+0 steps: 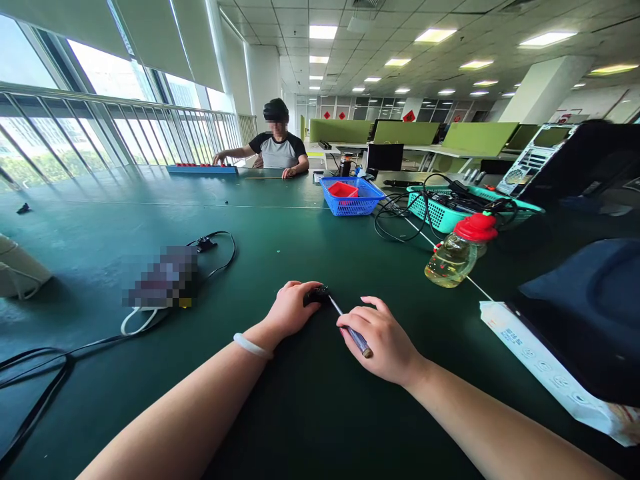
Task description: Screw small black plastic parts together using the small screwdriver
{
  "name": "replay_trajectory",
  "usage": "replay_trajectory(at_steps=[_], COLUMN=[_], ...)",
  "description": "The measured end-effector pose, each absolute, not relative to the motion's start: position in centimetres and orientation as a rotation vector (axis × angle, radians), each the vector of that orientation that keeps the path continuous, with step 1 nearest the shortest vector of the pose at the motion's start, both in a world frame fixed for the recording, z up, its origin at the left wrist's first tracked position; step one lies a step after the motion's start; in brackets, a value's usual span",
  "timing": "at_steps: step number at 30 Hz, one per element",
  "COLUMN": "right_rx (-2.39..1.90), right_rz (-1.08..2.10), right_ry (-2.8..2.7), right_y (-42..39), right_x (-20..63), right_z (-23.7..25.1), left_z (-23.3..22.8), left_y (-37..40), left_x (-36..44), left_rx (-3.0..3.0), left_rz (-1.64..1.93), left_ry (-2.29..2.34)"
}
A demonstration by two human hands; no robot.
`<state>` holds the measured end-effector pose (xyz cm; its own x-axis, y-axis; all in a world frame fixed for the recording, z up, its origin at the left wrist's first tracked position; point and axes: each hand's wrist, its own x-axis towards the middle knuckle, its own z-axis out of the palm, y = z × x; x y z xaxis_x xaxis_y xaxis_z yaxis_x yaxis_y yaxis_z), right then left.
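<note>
Left hand (293, 308) pins a small black part (317, 294) to the green surface (310, 400), grip closed on it. Right hand (381, 337) grips a thin screwdriver (350, 328), tip at the part's right edge. Judgement: keep the shaft in line with the fastener and press down before turning; the left grip must stop the part spinning. Part sits just left of the right grip, touching the tip.

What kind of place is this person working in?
Probably an open-plan office used as a workshop: a long dark green worktable, green desk partitions under ceiling light panels, and an opened computer case beside baskets of cables.
</note>
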<state>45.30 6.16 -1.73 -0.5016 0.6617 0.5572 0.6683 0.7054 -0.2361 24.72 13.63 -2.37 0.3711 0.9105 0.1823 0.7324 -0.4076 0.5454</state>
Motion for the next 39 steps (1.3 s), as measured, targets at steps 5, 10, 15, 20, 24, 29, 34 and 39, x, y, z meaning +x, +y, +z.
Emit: replay_trajectory(at_steps=[5, 10, 15, 20, 24, 29, 34, 39], right_rx=[-1.013, -1.007, -1.095, -1.083, -1.005, -0.965, -0.939, -0.957], right_rz=[0.047, 0.180, 0.489, 0.885, 1.095, 1.264, 1.311, 1.321], right_ry=[-2.264, -2.117, -1.827, -1.514, -1.307, -1.060, -0.915, -0.887], right_y=[6.4, 6.7, 7.3, 8.5, 9.1, 9.3, 9.5, 9.6], right_x=[45.4, 45.6, 46.3, 46.9, 46.9, 46.7, 46.8, 46.8], right_z=[-1.8, -1.8, -2.1, -3.0, -3.4, -3.2, -3.2, -3.1], left_z=[-2.3, -2.3, -2.3, -2.1, -2.0, -2.0, -1.9, -1.9], left_y=[13.6, 13.6, 13.5, 13.3, 13.3, 13.3, 13.3, 13.3], left_x=[24.7, 24.7, 24.7, 24.6, 24.5, 24.5, 24.6, 24.5], left_rx=[2.263, 2.302, 2.328, 2.355, 2.385, 2.385, 2.394, 2.393], left_rz=[0.654, 0.627, 0.583, 0.537, 0.522, 0.505, 0.494, 0.484], left_ry=[1.431, 1.395, 1.349, 1.301, 1.233, 1.206, 1.202, 1.195])
